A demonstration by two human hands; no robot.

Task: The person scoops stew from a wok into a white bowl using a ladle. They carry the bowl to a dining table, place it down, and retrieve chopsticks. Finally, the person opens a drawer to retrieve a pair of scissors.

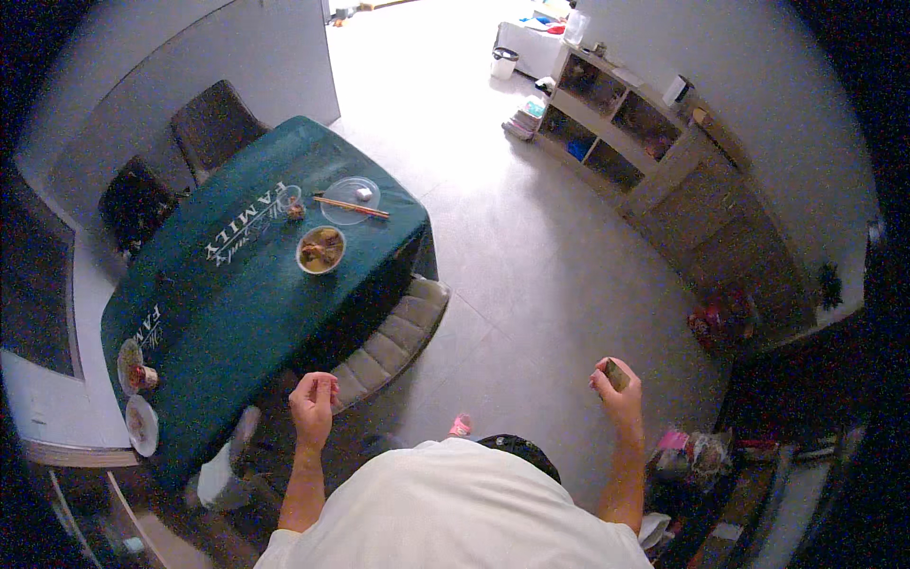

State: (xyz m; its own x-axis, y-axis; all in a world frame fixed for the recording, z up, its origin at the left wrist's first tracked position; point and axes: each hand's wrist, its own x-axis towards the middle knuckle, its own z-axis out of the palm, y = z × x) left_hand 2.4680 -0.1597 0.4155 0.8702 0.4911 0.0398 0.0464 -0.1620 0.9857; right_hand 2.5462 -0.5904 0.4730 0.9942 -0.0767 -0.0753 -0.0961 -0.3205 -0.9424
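Observation:
My left hand (314,399) is closed, its fingers curled in beside the seat of a padded grey chair (403,327). Whether anything is inside those fingers is hidden. Out to the right, over the floor, my right hand (622,402) grips a small flat, dark olive object (617,376) with a rectangular outline. Its kind does not show. Both hands are apart from the table and the furniture.
A table with a green cloth (284,313) stands at left, bearing a bowl of food (321,250), chopsticks (352,205), a clear round lid (348,190) and plates (142,426). A wooden cabinet (654,171) lines the right wall. Bags (697,453) lie at lower right.

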